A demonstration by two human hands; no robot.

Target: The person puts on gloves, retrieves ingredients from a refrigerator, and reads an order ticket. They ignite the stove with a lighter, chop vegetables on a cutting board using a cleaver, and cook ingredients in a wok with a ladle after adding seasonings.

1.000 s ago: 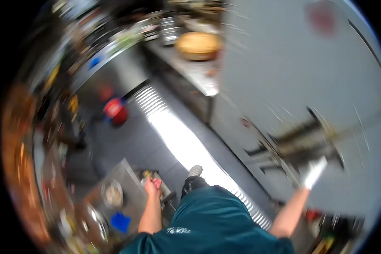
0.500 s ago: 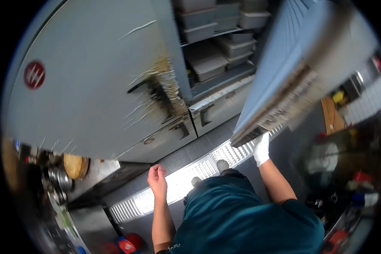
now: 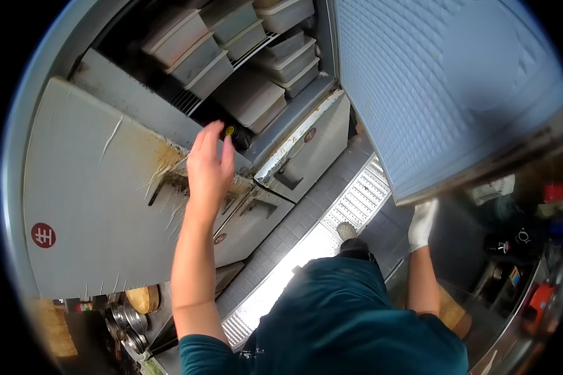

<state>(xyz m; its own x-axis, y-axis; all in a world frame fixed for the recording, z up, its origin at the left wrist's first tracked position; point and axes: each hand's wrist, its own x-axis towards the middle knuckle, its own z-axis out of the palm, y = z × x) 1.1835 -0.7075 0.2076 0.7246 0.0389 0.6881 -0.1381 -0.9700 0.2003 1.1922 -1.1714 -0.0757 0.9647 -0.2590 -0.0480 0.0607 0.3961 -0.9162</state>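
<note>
My bare left hand [image 3: 209,162] is raised in front of the open refrigerator compartment, fingers stretched out and thumb apart, holding nothing. Behind its fingertips, a dark object with a yellow spot [image 3: 230,130] lies low inside; its kind is unclear. Lidded plastic containers [image 3: 250,103] sit at the bottom of the compartment, and more stand stacked on the wire shelf [image 3: 253,50]. My right hand [image 3: 422,225], in a white glove, is at the lower edge of the open refrigerator door [image 3: 406,106]. Its fingertips are hidden by the door, which it appears to grip.
The neighbouring closed door [image 3: 87,206] has peeling film and a round red sticker. A perforated metal strip [image 3: 288,275] crosses the tiled floor at my feet. Metal bowls [image 3: 131,319] and a round wooden board [image 3: 142,300] stand at lower left. A counter with red items [image 3: 538,306] is at right.
The refrigerator door has swung wider to the right, with my gloved right hand at its edge. My left hand has risen from beside my body to the compartment opening. The view has turned.
</note>
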